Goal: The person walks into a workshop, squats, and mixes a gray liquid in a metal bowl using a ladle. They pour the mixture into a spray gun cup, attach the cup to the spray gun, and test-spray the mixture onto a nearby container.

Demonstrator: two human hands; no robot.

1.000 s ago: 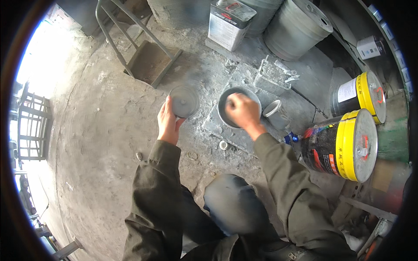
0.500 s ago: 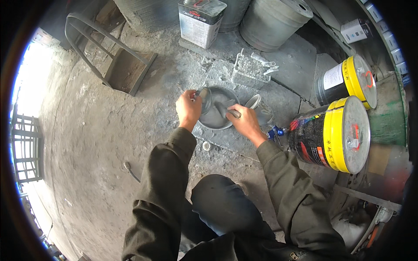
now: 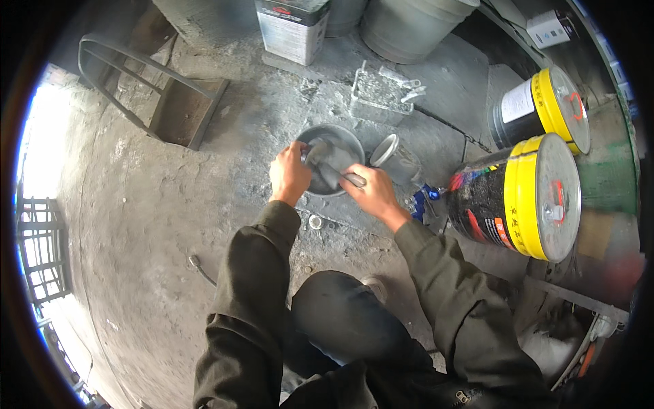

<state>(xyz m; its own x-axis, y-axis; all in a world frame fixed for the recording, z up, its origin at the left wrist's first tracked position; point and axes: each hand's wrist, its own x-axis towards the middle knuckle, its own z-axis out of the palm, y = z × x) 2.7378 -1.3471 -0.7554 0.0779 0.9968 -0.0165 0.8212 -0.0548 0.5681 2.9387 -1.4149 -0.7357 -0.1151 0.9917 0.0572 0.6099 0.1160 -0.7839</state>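
A round metal bowl [image 3: 360, 146] with pale grey material in it stands on the dusty floor in front of me. At its left rim my left hand [image 3: 289, 173] is closed round a small cup [image 3: 313, 153], tipped toward the bowl; its outline is partly hidden by my fingers. From the right, my right hand [image 3: 373, 195] grips the handle of a scraper [image 3: 353, 180]. Its flat blade reaches into the bowl near the cup's mouth. A translucent plastic cup [image 3: 402, 163] stands just right of the bowl.
A grey-crusted tray [image 3: 381, 108] with tools lies beyond the bowl. Black-and-yellow drums [image 3: 523, 198] stand at right, beside a blue object [image 3: 424, 198]. A rectangular can [image 3: 291, 41] is at the back. A framed metal dustpan [image 3: 178, 112] sits far left; a small white cap [image 3: 315, 222] lies nearer me.
The small cup and the scraper have come closer together over the bowl, with the blade now toward the bowl's left side. The whole view has shifted slightly.
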